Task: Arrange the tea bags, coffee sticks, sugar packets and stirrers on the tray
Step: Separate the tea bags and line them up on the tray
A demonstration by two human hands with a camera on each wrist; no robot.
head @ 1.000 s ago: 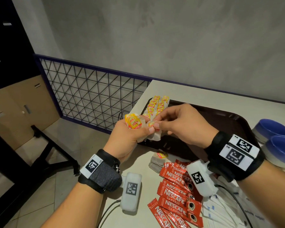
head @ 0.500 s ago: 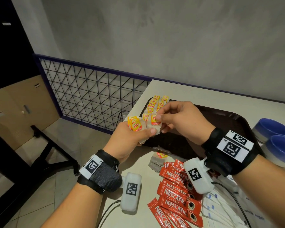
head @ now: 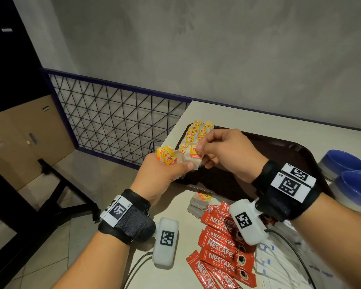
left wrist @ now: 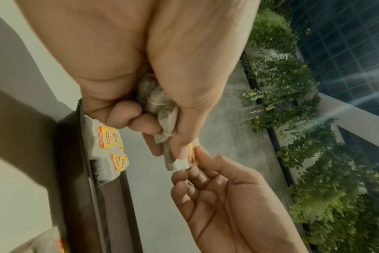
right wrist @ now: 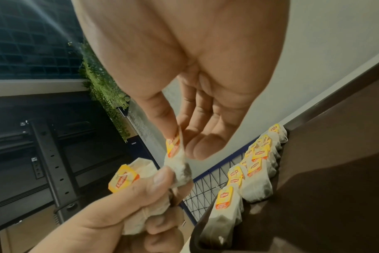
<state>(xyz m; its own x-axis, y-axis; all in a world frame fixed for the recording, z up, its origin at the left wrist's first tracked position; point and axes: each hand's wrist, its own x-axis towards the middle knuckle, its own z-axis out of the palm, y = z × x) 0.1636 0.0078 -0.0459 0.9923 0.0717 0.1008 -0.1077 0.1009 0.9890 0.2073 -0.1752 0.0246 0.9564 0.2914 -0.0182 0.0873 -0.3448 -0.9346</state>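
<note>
Nearest the person, red Nescafé coffee sticks (head: 223,243) lie fanned on the pale tabletop (head: 181,207), with white sugar packets (head: 279,265) to their right and a couple of loose paper tea bags (head: 198,202) just beyond them.

Above the tray's near rim, the left hand (head: 160,174) clenches a bunch of yellow-tagged paper tea bags (head: 168,158), fingers curled round the crumpled sachets. The right hand (head: 227,153) pinches a single tea bag (right wrist: 176,159) by its tag end between thumb and forefinger, while the left thumb presses on that bag's lower part.

Beyond the hands sits the dark brown plastic tray (head: 279,155), with two overlapping rows of tea bags (head: 196,132) laid along its far left corner. Two blue-rimmed bowls (head: 346,176) stand to the right.

The risk is likely in the separation: strings and tags in the bunch may be tangled, so pulling one bag could drag others out and drop them over the tabletop edge to the floor. Pulling against the left thumb could also tear the thin paper.
</note>
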